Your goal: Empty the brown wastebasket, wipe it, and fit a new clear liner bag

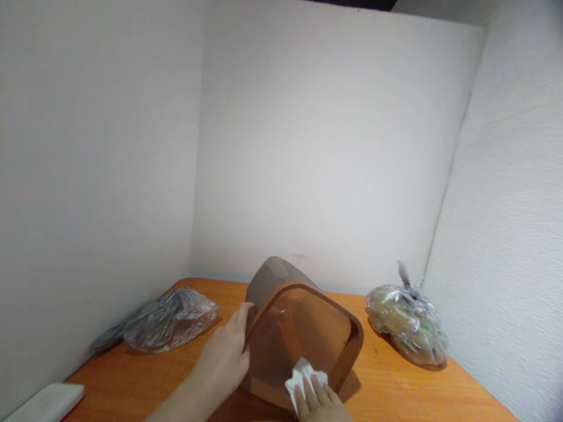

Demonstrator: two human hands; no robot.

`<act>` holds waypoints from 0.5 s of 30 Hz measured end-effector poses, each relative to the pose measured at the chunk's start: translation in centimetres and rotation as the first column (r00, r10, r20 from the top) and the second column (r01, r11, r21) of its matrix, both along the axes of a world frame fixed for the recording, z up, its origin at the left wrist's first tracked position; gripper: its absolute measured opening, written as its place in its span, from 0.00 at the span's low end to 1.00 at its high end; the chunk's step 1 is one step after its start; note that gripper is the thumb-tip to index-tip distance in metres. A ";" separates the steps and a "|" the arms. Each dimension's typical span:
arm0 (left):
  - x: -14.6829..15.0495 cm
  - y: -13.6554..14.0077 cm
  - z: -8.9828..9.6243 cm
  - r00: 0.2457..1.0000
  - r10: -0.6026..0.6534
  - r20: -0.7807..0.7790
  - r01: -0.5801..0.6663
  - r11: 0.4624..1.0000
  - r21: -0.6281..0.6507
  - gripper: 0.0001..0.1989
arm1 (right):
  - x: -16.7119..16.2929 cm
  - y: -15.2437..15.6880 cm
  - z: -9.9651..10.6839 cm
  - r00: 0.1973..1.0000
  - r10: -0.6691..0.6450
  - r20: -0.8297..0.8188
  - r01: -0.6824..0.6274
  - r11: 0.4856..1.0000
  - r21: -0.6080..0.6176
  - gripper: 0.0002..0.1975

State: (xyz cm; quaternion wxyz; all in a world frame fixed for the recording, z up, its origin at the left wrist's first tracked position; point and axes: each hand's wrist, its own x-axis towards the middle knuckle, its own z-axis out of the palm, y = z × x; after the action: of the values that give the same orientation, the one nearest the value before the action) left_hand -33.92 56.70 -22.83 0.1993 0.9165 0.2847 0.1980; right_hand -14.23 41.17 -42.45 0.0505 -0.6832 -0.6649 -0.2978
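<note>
A brown plastic bin [303, 287] lies tipped on its side on the wooden table, its mouth turned toward me. My left hand [231, 351] grips the bin's rim at the left, the thumb side on top. At the lower edge of the mouth, my right hand [319, 401] presses a white tissue [301, 372] against the bin with its fingers laid over it. The lower part of my right hand is cut off by the frame.
A crumpled clear plastic bag [171, 319] rests at the table's left. On the right sits a tied plastic bag [409, 319] with yellowish and green contents. A white flat object [50, 401] lies at the lower left. White walls enclose the orange-brown table [387, 387].
</note>
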 end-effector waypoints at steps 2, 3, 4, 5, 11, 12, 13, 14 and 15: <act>0.8 -0.5 3.4 0.991 0.010 -0.130 0.014 0.983 0.181 0.29 | 0.8 -0.7 0.7 0.984 0.088 0.155 -0.098 0.994 0.058 0.16; 1.4 -0.6 4.7 0.982 0.020 -0.188 0.033 0.962 0.273 0.28 | 0.9 -0.9 1.4 0.975 0.107 0.194 -0.121 0.991 0.061 0.16; 2.1 -0.7 5.9 0.973 0.027 -0.230 0.055 0.938 0.341 0.28 | 0.8 -0.9 2.0 0.972 0.113 0.208 -0.128 0.990 0.060 0.16; 2.9 -0.8 6.8 0.967 0.028 -0.254 0.075 0.920 0.384 0.28 | 0.6 -0.8 2.5 0.973 0.117 0.197 -0.130 0.990 0.053 0.17; 6.8 -1.3 8.7 0.980 -0.006 -0.201 0.094 0.897 0.433 0.11 | -0.3 0.7 3.4 0.976 0.106 -0.192 -0.131 0.984 -0.121 0.27; 6.9 -1.5 8.3 0.985 -0.014 -0.173 0.089 0.898 0.431 0.10 | -0.3 0.9 3.5 0.961 0.089 -0.260 -0.130 0.981 -0.144 0.26; 6.9 -1.6 7.5 0.989 -0.022 -0.148 0.085 0.899 0.430 0.11 | -0.3 1.1 3.5 0.945 0.074 -0.318 -0.131 0.978 -0.162 0.25; 6.7 -1.7 6.4 0.993 -0.032 -0.112 0.077 0.902 0.424 0.14 | -0.2 1.2 3.6 0.929 0.063 -0.365 -0.135 0.975 -0.176 0.24; 6.5 -1.7 5.0 0.997 -0.041 -0.067 0.065 0.911 0.407 0.17 | -0.1 1.4 3.8 0.914 0.052 -0.402 -0.138 0.972 -0.189 0.24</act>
State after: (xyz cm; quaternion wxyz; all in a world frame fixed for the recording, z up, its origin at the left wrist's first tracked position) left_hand -27.40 55.01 -17.81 0.0005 0.9505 0.2178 0.2215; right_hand -14.36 42.53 -38.70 0.1241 -0.6973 -0.7017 -0.0779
